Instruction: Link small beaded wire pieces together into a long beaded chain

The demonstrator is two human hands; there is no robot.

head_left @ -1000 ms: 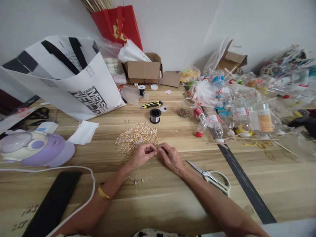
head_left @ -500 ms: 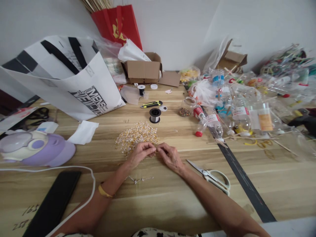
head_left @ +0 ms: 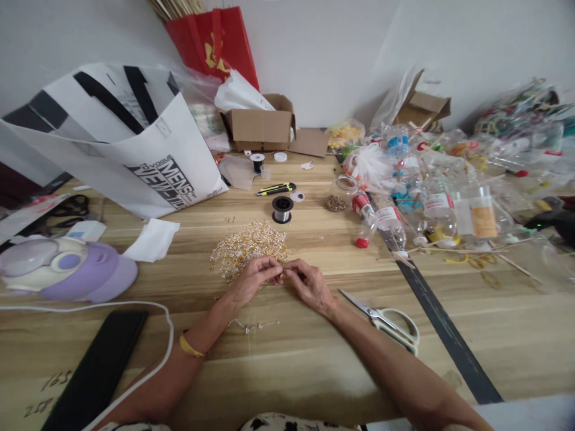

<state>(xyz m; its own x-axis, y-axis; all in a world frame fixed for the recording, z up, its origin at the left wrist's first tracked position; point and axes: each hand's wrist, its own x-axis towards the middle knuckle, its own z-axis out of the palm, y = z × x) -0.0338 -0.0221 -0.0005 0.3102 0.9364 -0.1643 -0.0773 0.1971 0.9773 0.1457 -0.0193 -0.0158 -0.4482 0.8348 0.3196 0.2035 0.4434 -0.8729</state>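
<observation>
My left hand [head_left: 257, 278] and my right hand [head_left: 309, 285] meet fingertip to fingertip at the near right edge of a pile of gold and clear beads [head_left: 248, 246]. Both are closed in a pinch. A tiny bead-like bit shows at the left fingertips, too small to name; what the right fingers pinch is hidden. Below the hands lies a short beaded chain [head_left: 256, 327] with thin clear thread by it. Beyond the pile stands a spool of silvery wire [head_left: 282, 210]. Scissors [head_left: 381, 323] rest beside my right forearm, blades slightly apart.
A utility knife [head_left: 275, 190] and a jar of small beads [head_left: 339, 194] stand farther back. Plastic bottles [head_left: 438, 209] and sticks crowd the right. At left are a white shopping bag [head_left: 157, 161], a purple cap-shaped thing [head_left: 90, 272], a white cable [head_left: 168, 323] and a black case [head_left: 99, 365].
The fingers have shifted very slightly at the pinch, and a small bit now shows more at the left fingertips. Everything else stays in place.
</observation>
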